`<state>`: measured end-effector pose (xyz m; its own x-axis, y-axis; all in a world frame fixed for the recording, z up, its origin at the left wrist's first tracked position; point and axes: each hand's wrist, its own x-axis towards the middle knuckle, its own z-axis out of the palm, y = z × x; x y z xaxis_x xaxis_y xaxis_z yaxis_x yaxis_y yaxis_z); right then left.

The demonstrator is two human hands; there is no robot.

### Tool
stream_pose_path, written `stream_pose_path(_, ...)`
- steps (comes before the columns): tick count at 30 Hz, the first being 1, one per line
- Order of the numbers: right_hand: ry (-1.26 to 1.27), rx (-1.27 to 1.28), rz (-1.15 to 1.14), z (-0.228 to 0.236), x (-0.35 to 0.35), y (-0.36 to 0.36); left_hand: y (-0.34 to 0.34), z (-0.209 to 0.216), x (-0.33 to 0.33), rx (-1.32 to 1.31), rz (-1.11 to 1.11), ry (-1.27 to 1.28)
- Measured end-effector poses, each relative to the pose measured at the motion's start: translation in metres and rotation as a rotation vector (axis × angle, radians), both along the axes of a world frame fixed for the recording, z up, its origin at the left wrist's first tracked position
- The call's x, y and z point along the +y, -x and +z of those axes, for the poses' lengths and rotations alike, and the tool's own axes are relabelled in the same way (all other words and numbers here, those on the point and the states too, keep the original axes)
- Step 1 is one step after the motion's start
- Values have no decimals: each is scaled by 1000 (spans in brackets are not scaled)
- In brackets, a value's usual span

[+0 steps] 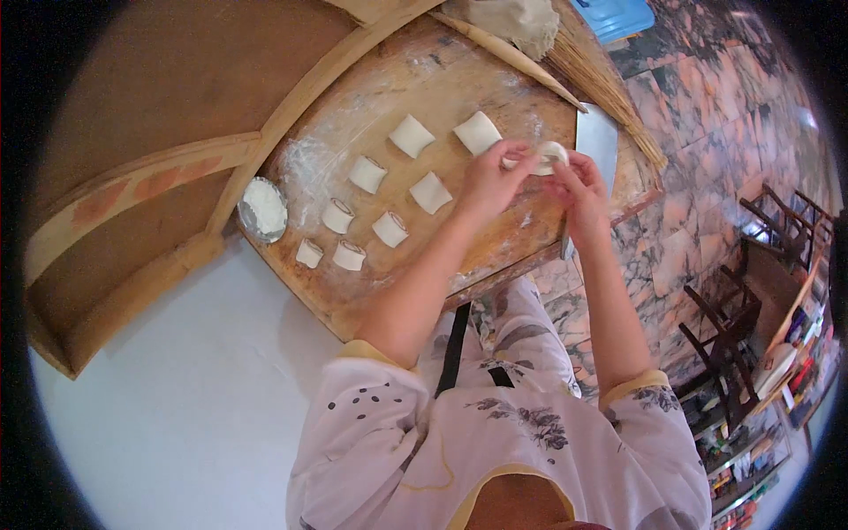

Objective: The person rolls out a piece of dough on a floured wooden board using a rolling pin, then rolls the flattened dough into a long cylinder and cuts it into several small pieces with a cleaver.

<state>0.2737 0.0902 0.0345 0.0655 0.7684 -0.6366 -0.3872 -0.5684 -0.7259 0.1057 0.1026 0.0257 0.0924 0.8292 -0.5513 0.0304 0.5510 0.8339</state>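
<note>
Between both hands, above the right part of the wooden board, I hold a piece of white dough that looks bent or curled. My left hand pinches its left end, and the fingers of my right hand close on its right end. A cut dough piece lies just beyond my left hand. Several more cut pieces, such as this dough piece, rest in loose rows to the left, some showing a dark layer at the cut end. Right by my right hand is a wide metal cleaver blade, partly hidden.
A bowl of white flour stands at the board's left edge. Along the far right edge lie a tapered rolling pin, a straw brush and a pale cloth. A wooden frame borders the left. Dark chairs stand further right.
</note>
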Motion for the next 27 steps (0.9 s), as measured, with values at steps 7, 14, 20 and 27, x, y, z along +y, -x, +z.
stream_pose_path(7, -27, -336, 76, -22, 1, -34, 13, -6, -90, 240, -62, -21)
stream_pose_path(14, -621, -1077, 709, 4, 16, 24, 67, 12, -187, 304, 71, 158)
stream_pose_path(20, -1033, -1258, 1245, -6, 66, 64, 86, 28, -237, 489, 88, 198)
stream_pose_path(27, -846, -1272, 1451, -23, 66, 72, 89, 22, -308, 483, 252, 320)
